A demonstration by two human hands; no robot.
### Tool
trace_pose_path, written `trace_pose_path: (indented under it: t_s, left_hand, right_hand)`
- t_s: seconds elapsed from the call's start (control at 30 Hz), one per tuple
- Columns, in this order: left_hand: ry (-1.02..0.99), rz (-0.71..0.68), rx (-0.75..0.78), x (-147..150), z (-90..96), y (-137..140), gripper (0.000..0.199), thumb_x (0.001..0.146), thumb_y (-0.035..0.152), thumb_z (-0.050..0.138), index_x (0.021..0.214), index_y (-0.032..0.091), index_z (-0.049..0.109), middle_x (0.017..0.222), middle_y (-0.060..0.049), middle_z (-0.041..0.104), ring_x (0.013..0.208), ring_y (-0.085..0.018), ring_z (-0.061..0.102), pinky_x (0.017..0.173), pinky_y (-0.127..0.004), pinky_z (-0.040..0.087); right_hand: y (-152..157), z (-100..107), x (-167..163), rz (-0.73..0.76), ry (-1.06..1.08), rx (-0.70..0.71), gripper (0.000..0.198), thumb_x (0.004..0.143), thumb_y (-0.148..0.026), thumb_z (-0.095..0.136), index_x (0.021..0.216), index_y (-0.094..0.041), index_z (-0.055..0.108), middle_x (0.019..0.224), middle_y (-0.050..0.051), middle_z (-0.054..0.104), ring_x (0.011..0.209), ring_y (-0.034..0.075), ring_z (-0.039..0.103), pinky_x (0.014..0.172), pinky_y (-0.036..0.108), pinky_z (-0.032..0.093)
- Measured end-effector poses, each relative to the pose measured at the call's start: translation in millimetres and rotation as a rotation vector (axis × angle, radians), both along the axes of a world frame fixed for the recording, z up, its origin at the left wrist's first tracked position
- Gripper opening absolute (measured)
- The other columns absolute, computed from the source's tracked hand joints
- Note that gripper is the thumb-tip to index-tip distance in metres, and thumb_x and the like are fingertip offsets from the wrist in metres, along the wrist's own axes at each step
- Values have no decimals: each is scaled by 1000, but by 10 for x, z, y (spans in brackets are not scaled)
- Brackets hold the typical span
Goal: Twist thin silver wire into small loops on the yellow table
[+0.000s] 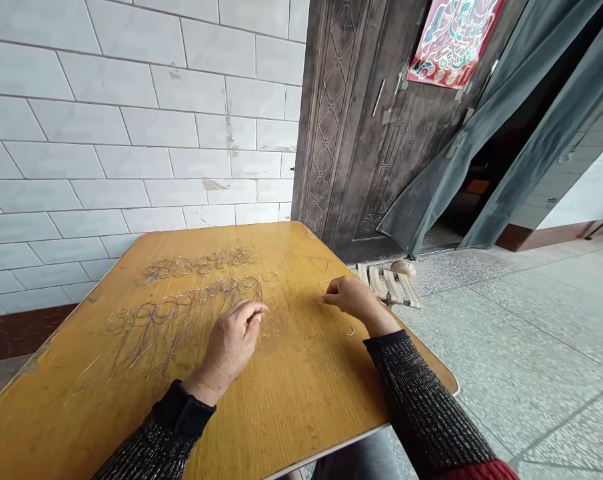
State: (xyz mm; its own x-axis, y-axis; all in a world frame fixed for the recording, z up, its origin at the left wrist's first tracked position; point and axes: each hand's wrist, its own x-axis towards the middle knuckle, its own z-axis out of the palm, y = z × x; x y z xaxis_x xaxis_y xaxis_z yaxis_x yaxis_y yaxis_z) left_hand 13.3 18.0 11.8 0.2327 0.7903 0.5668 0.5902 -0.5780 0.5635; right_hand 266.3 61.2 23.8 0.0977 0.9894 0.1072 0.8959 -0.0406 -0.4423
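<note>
My left hand (231,347) hovers over the middle of the table, thumb and fingertips pinched on a thin wire (272,320) whose end sticks out to the right. To its right, near the table's right side, my right hand (355,301) also pinches a thin wire (350,331); a curved end shows below the hand. Whether both hands hold one wire, I cannot tell. Beyond my left hand lies a row of looped wires (166,308) with long loose tails. Farther back is a second row of wire coils (181,267).
The wooden table (291,400) stands against a white tiled wall (146,160). A bent wire (320,264) lies near its right edge, and straight wire pieces (81,380) at left. Beyond are a dark door (351,133), a grey curtain (441,180) and a strapped stool (388,283).
</note>
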Motion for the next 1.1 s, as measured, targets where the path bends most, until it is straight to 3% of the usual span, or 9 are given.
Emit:
trace_pose_path:
  t_s: [0.17,0.27,0.37,0.43,0.57,0.7,0.87,1.1]
  left_hand:
    - [-21,-15,-29,5,3,-12,18,78,17,45,80,22,62,81,-4,66,73,-17,60,66,-27,42]
    - [-87,-23,-58,14,10,-23,17,77,19,48,78,23,64,79,-4,67,73,-18,59,66,-27,42]
    - [-143,-40,-125,37,8,-36,15,76,20,49,76,22,64,78,-4,66,71,-18,58,66,-27,42]
    - [-212,-64,-249,59,7,-52,13,77,22,50,78,21,64,75,-4,64,67,-16,57,62,-26,43]
    - [-460,-227,-604,102,44,-121,23,77,33,54,92,16,60,88,-7,61,68,-15,58,52,-23,44]
    - [-632,-425,-813,134,107,-201,28,75,37,60,92,15,59,96,-8,58,76,-14,57,56,-21,45]
    - [-705,-422,-860,152,97,-211,22,75,36,60,78,14,60,78,-4,58,68,-11,53,54,-20,41]
    - [-705,-377,-823,137,62,-175,23,75,36,60,78,14,60,80,-5,60,65,-10,53,54,-20,40]
  right_hand:
    - [18,-64,-131,23,-53,-24,10,59,-13,64,51,-18,60,58,2,60,65,16,58,56,24,33]
    - [-15,-24,-152,75,-14,-43,15,58,-8,61,47,-17,56,52,1,55,62,15,56,55,23,34]
    - [-105,78,-170,195,79,-74,15,65,-15,58,51,-17,54,49,-2,52,51,11,52,50,22,34]
    - [-180,145,-203,330,267,-96,15,71,-25,55,58,-18,54,50,-4,52,44,8,47,46,20,34]
    - [-292,174,-346,598,895,-115,25,68,-39,62,62,-16,52,51,-5,51,38,4,38,40,19,30]
    - [-304,75,-515,630,1066,-105,27,67,-40,67,65,-16,55,53,-4,53,38,4,40,40,18,31]
    - [-279,-3,-613,668,1114,-141,28,69,-41,67,65,-15,56,55,-4,55,40,4,43,42,18,34]
    - [-296,4,-630,679,1159,-229,31,66,-43,69,76,-16,58,58,-4,58,39,4,44,38,17,28]
